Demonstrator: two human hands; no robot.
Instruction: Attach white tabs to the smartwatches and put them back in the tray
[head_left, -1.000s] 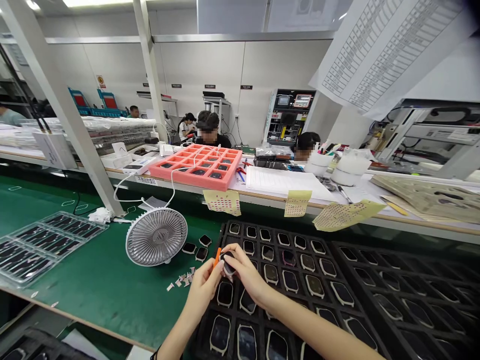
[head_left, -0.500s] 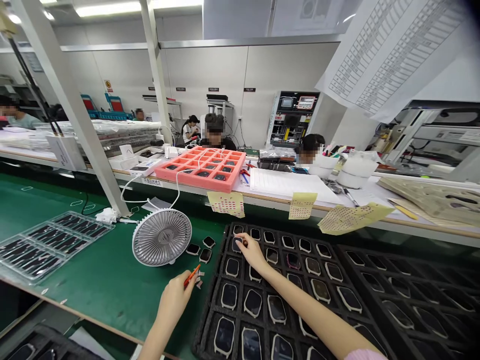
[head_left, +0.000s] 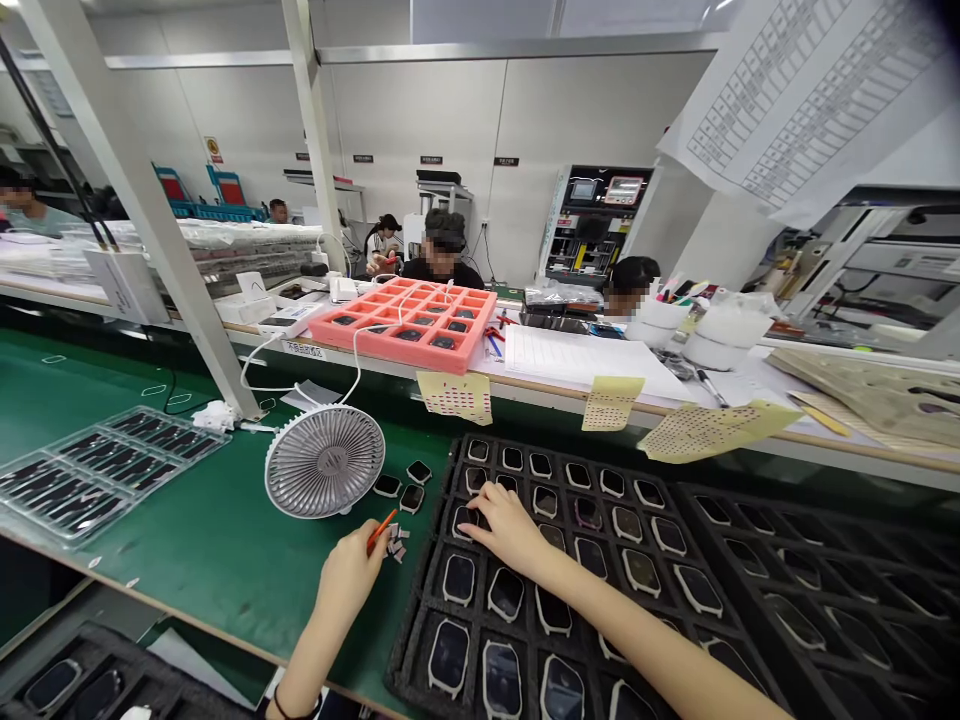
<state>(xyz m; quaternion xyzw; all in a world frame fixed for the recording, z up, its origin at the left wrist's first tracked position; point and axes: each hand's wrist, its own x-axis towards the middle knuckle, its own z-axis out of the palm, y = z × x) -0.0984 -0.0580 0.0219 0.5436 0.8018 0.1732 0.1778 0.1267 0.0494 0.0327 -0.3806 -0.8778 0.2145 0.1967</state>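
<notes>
My left hand [head_left: 351, 565] is closed around an orange tool [head_left: 382, 530], its tip pointing up and to the right, above the green bench. Small pale pieces [head_left: 397, 545] lie just right of its fingers. My right hand [head_left: 506, 525] reaches over the black foam tray [head_left: 442, 655], with thumb and fingers apart at a watch face [head_left: 463, 522] in the left column. Whether the fingertips touch that face is hard to tell. Most compartments around it hold rectangular watch faces. Three loose watch faces [head_left: 411, 499] rest on the bench left of the tray.
A grey fan [head_left: 326, 460] with a white cable stands behind my left hand. Clear trays [head_left: 112, 465] lie at the left, a second black tray [head_left: 795, 570] at the right. The shelf ahead carries a pink foam tray [head_left: 469, 350]. People sit beyond it.
My right hand has moved down one row in the tray, and its fingers have spread from a pinch. My left hand still holds the orange tool. The view has tilted slightly.
</notes>
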